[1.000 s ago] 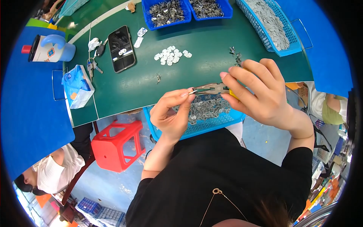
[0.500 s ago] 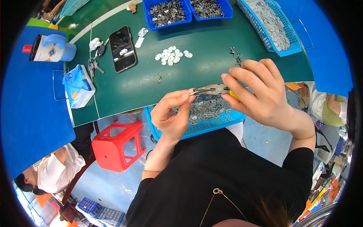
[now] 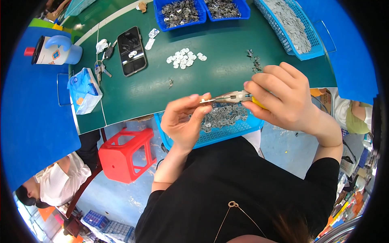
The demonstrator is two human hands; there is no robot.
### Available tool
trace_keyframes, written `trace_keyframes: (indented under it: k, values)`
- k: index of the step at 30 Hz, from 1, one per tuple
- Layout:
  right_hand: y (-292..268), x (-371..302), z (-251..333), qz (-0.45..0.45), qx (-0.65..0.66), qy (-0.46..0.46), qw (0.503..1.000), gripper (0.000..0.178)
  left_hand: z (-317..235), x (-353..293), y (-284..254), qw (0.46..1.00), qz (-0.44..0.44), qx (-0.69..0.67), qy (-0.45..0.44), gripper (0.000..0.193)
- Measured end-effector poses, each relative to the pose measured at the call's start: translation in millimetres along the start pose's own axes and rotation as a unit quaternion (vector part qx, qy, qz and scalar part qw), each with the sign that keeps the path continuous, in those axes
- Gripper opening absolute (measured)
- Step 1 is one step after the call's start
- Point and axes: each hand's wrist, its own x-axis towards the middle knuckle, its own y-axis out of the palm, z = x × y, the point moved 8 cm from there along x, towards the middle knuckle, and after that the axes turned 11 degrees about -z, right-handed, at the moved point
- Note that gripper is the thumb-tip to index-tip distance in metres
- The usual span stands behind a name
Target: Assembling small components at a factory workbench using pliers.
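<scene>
My right hand is closed around the yellow handles of long-nose pliers, whose jaws point left. At their tip sits a small white part, pinched between thumb and forefinger of my left hand. How the jaws meet this part is too small to make out. Below both hands, a light-blue basket holds many small clear and metal pieces. Beyond them on the green table lies a loose pile of flat white pieces. Small metal clips lie near my right hand.
Two blue bins of metal parts stand at the back. A blue basket of flat grey-white pieces is at far right. On the left are a phone, keys, a tissue pack and a mug. A red stool stands below.
My right hand and the pliers have shifted slightly right. The fingers of my left hand have opened a little around the white part, which now shows more clearly.
</scene>
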Motion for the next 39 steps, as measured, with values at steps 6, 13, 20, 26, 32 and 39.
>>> trace_keyframes:
  k: [6,13,20,26,32,39]
  values:
    - [-5.6,-0.2,-4.1,-0.045,0.002,0.041,0.998,0.031,12.5,-2.5,-1.0,0.99,0.03,-0.134,-0.025,0.017]
    - [-7.8,3.5,-3.9,-0.037,0.002,0.041,0.998,0.038,7.9,-2.3,-2.8,0.995,0.047,-0.085,0.017,0.018]
    - [-10.7,5.3,4.8,-0.057,-0.044,0.003,0.997,0.035,2.0,-2.2,-1.7,0.997,0.042,-0.021,0.054,0.02]
    - [-9.6,8.0,10.6,-0.022,-0.047,-0.016,0.999,0.044,-2.8,-3.1,-1.0,0.995,0.044,0.017,0.083,0.021]
    - [-11.7,11.0,17.8,-0.036,-0.077,-0.052,0.995,0.04,-10.2,-3.1,1.7,0.987,0.05,0.077,0.133,0.022]
    - [-11.7,14.7,24.4,-0.034,-0.116,-0.075,0.99,0.034,-20.0,-3.7,5.5,0.969,0.053,0.135,0.2,0.022]
